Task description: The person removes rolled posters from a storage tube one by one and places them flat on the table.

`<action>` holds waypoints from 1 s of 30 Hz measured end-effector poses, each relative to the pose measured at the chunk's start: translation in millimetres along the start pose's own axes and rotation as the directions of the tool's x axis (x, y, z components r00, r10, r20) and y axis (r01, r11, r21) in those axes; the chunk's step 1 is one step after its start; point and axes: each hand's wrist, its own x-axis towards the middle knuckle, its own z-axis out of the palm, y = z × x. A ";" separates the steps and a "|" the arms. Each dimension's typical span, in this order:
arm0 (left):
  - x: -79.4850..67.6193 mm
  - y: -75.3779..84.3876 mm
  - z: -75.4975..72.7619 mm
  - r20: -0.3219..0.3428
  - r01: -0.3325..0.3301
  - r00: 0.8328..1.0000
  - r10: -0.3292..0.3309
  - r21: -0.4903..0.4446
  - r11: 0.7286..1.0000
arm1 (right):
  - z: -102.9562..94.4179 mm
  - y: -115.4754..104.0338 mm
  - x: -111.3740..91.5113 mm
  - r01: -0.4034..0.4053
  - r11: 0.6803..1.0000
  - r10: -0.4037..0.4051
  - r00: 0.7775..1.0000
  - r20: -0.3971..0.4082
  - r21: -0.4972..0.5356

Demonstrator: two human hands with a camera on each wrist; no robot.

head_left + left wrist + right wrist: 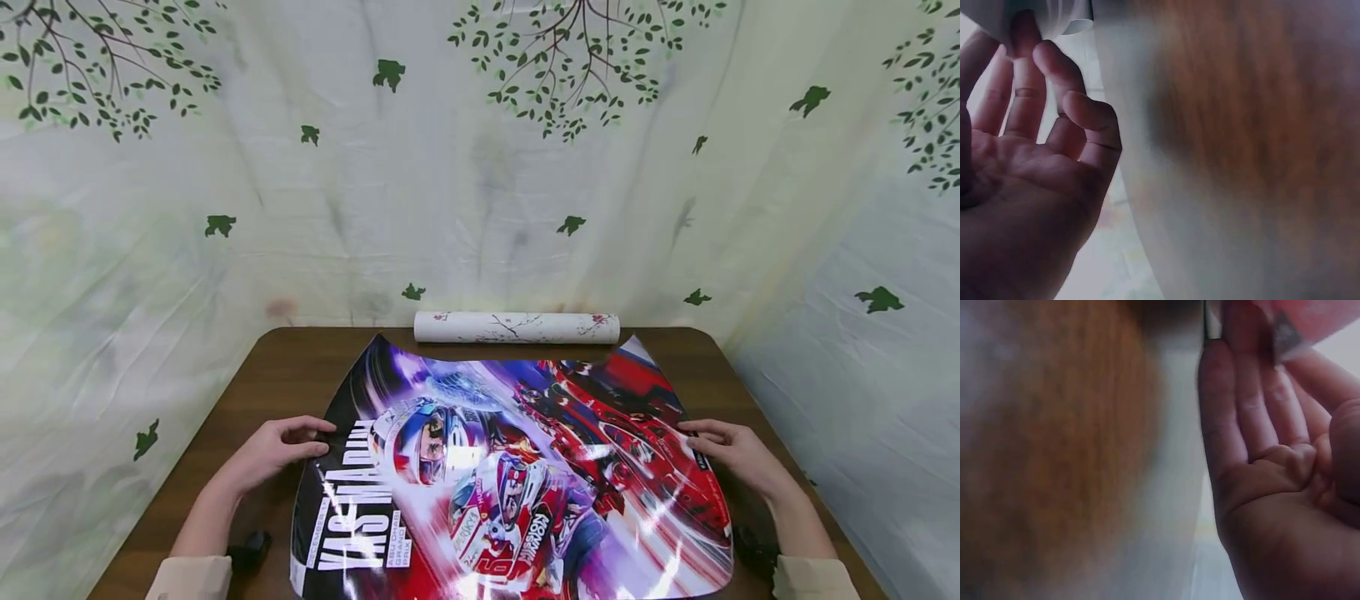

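Note:
A large glossy poster (517,483) with a racing driver, a helmet and a red car spreads over the near part of the table, its edges bowed and its far corners curling up. At its left edge, beside the white lettering, my left hand (273,450) pinches it between thumb and fingers. My right hand (738,458) grips the opposite edge near the red car. In the left wrist view the poster's pale edge (1057,14) meets the fingertips. The right wrist view has a reddish edge of the sheet (1329,319) at the fingers, with the palm facing the camera.
Behind the poster, a white rolled sheet with a blossom-branch print (517,328) lies along the far edge of the brown wooden table (262,383). A cloth backdrop with printed leaves (480,208) hangs behind and on both sides.

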 end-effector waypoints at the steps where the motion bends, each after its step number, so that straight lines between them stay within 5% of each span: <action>1: 2.4 -0.6 0.1 0.016 -0.008 1.000 0.007 0.009 1.000 | -0.2 -0.3 1.3 -0.004 1.000 0.004 1.000 0.022 -0.014; 9: 20.1 -4.7 5.7 0.101 -0.092 0.991 0.084 0.076 0.993 | -4.6 -6.3 9.0 0.043 0.986 -0.027 0.995 0.098 -0.161; 15: 25.1 1.6 10.2 0.085 -0.049 0.996 0.025 0.293 0.955 | -4.9 -11.0 8.9 0.062 0.920 -0.040 0.997 0.064 -0.388; 21: 24.4 16.1 8.5 0.058 -0.057 0.998 0.039 0.353 0.934 | -5.2 -16.7 8.9 0.055 0.872 -0.035 0.998 0.051 -0.487; 26: 36.3 57.4 -1.6 -0.011 -0.121 0.990 0.138 0.404 0.907 | -8.9 -43.8 15.0 0.094 0.831 -0.098 0.995 0.022 -0.548; 30: 63.8 121.4 -12.9 -0.096 -0.200 0.959 0.266 0.437 0.877 | -7.8 -103.8 36.1 0.135 0.785 -0.207 0.977 -0.050 -0.605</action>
